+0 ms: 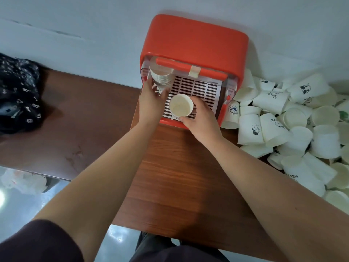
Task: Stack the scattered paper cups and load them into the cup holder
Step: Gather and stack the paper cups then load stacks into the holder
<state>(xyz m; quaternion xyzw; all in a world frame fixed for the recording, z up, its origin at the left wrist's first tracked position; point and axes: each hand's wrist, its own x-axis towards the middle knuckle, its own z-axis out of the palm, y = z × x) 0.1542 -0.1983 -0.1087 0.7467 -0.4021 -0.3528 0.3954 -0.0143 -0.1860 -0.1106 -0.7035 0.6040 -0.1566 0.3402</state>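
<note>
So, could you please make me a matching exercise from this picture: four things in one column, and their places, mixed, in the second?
Things
1. stack of cups
2. single cup
3. loose cups
4. patterned cloth

Places
A. heaped on the table, right of the cup holder
B. held mouth up by the right hand
C. far left of the view
D. gripped by the left hand at the cup holder's left side

Pairs: 1-D, 2-B, 3-A, 4-C
</note>
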